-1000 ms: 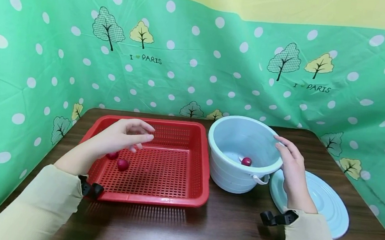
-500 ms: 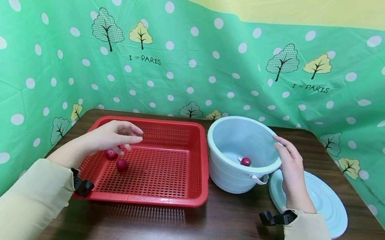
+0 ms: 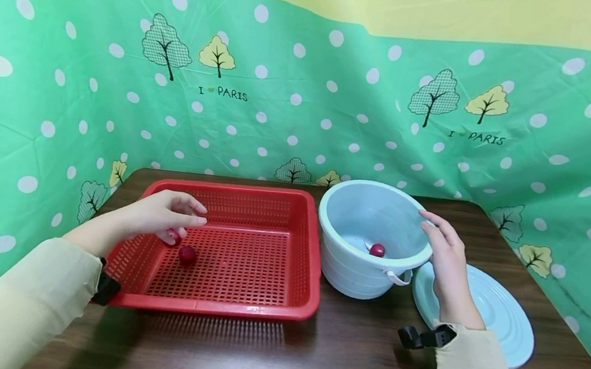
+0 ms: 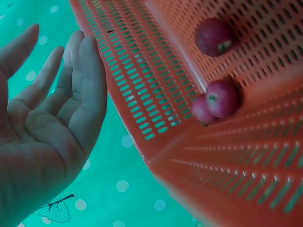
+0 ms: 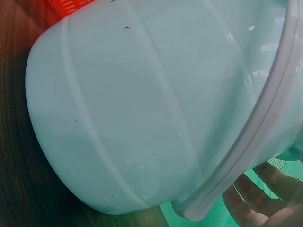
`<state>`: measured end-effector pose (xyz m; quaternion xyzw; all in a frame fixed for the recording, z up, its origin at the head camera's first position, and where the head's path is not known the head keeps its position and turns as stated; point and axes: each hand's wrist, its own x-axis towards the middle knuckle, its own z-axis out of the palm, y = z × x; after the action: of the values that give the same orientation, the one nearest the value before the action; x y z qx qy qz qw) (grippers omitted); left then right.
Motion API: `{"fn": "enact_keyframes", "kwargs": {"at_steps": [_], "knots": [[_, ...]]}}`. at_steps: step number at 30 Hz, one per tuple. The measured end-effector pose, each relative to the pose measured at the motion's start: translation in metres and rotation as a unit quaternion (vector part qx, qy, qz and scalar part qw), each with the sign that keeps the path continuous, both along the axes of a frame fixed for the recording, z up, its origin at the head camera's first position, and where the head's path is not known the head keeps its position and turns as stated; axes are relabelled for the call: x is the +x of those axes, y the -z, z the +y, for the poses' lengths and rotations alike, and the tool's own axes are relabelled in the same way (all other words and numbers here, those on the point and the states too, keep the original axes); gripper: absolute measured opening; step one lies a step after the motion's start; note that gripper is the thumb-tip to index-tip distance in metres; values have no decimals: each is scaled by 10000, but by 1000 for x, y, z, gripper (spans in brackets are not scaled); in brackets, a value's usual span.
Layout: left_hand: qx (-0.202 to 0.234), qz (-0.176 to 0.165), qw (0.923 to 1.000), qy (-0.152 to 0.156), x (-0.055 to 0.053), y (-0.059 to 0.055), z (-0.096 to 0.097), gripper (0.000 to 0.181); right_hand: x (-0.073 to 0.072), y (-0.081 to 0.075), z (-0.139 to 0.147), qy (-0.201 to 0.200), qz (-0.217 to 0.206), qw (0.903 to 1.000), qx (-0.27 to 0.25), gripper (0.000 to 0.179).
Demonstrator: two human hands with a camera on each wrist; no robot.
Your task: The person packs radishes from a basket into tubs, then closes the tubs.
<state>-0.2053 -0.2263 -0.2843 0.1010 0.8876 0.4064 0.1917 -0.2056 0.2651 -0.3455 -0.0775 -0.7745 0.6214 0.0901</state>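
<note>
Over the left part of a red plastic basket, my left hand is raised with loosely bent fingers and holds nothing. Three small radishes lie in the basket's corner in the left wrist view: one radish apart, another radish touching a smaller radish. From the head, one radish shows fully beside the hand; the fingers partly cover the others. A pale blue bucket stands right of the basket with one radish inside. My right hand rests extended fingers on its right rim.
A pale blue lid lies on the dark wooden table, under and behind my right forearm. The bucket's handle hangs at its front right. A green dotted cloth hangs behind and at both sides.
My left hand has drawn back left and slightly down over the basket, nearer the radishes. My right hand, the bucket and the radishes have stayed in place.
</note>
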Motion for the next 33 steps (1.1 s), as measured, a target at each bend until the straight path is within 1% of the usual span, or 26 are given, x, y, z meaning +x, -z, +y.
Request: {"fn": "enact_keyframes", "kwargs": {"at_steps": [7, 13, 18, 21, 27, 33], "knots": [[-108, -135, 9998, 48, 5, 1, -3, 52, 0, 0, -1, 21, 21, 10000, -66, 48], [-170, -139, 9997, 56, 12, 3, -5, 53, 0, 0, 0, 6, 55, 10000, -66, 48], [-166, -203, 9997, 20, 18, 7, -5, 55, 0, 1, 0, 33, 47, 10000, -48, 48], [-136, -270, 9995, -5, 19, 13, -7, 57, 0, 1, 0, 45, 47, 10000, -56, 48], [-63, -426, 9989, -168, 22, 27, -5, 56, 1, 1, 0, 37, 63, 9999, -120, 48], [-120, -483, 9984, -256, 19, 39, -8, 58, 0, 1, -1, 33, 85, 9998, -149, 47]]}}
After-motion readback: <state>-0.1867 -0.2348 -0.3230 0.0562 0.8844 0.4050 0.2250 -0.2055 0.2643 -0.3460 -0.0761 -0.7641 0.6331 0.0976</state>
